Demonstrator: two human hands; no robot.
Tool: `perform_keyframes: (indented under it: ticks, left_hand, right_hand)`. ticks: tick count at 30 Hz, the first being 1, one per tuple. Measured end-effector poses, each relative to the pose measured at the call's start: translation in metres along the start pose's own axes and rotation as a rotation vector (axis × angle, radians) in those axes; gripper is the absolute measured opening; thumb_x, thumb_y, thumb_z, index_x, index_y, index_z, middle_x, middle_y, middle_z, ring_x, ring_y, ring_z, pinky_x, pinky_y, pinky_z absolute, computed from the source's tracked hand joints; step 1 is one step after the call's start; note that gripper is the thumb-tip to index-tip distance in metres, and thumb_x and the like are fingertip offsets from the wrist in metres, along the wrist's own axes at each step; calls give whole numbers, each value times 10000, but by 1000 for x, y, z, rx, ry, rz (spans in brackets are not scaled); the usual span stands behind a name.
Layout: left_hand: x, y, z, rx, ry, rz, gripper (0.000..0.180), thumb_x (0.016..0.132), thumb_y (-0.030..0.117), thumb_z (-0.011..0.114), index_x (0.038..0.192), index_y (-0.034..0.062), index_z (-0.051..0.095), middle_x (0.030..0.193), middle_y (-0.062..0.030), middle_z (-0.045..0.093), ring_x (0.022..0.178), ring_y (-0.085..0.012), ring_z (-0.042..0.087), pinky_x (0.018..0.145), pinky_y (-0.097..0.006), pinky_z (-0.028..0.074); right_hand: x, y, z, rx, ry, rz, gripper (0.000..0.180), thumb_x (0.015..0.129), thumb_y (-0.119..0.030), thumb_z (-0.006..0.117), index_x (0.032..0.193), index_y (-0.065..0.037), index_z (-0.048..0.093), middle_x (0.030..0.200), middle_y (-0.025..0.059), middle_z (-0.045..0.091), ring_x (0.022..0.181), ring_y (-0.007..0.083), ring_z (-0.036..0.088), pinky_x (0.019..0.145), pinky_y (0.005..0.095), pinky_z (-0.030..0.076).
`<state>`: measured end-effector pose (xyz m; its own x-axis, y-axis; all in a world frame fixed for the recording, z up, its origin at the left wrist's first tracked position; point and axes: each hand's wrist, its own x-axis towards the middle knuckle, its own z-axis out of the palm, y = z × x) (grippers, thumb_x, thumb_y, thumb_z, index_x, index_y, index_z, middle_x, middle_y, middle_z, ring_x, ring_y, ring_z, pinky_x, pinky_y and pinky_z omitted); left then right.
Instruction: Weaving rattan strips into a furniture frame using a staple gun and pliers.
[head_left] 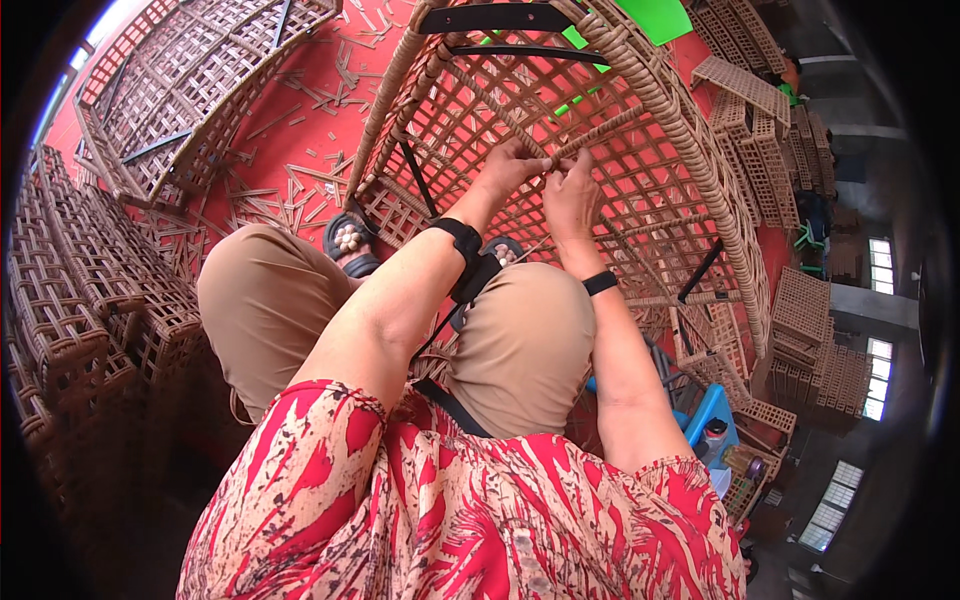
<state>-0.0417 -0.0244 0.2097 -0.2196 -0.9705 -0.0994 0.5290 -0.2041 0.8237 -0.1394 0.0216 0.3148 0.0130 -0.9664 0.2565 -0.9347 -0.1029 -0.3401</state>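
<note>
A large woven wicker frame (690, 130) with a thick wrapped rim leans in front of me, its open lattice facing up. My left hand (510, 168) is closed in a pinch at the middle of the lattice. Right beside it, my right hand (573, 200) pinches too, and the fingertips of both almost meet on a thin wicker strand at a crossbar. Exactly how the strand passes between the fingers is too small to tell. Black flat metal strips (495, 18) brace the frame at its top and sides.
Another wicker piece (190, 90) lies at the far left, with stacked wicker panels (90, 270) nearer. Cut wicker scraps (300, 190) litter the red floor (390, 75). A blue plastic stool (712, 425) stands on my right, and more wicker stacks (755, 170) are beyond the frame.
</note>
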Motion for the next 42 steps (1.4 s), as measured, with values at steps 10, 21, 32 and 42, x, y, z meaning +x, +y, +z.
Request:
perform_keyframes:
  ticks: [10, 21, 32, 42]
  left_hand:
    - [-13, 16, 4, -199, -68, -128, 203, 859, 39, 559, 1054, 12, 607, 929, -30, 637, 889, -136, 591, 802, -266, 469]
    - [24, 0, -22, 273, -188, -154, 269, 826, 28, 596, 1090, -2, 639, 918, -42, 660, 808, -122, 605, 703, -267, 490]
    - [20, 17, -28, 633, -335, -51, 263, 817, 174, 645, 1013, 5, 685, 898, -89, 691, 811, -186, 631, 748, -341, 488]
    - [-9, 38, -2, 1052, -124, 45, 271, 796, 279, 643, 1024, 142, 694, 965, -128, 676, 883, -307, 638, 754, -413, 494]
  right_hand:
    - [2, 27, 2, 387, -122, 1, 499, 725, -27, 584, 1199, 12, 434, 1062, 201, 648, 1007, 321, 624, 851, 408, 473]
    - [6, 24, 2, 471, -249, -11, 481, 704, -38, 593, 1168, 25, 483, 1094, 189, 640, 1057, 294, 607, 883, 368, 465]
    - [12, 24, -5, 893, -507, 235, 718, 715, 82, 524, 1390, 15, 292, 1260, 145, 506, 1181, 193, 490, 948, 304, 423]
    - [13, 38, 11, 856, -347, 73, 613, 763, 57, 561, 1329, 38, 324, 1223, 152, 490, 1105, 201, 532, 937, 294, 446]
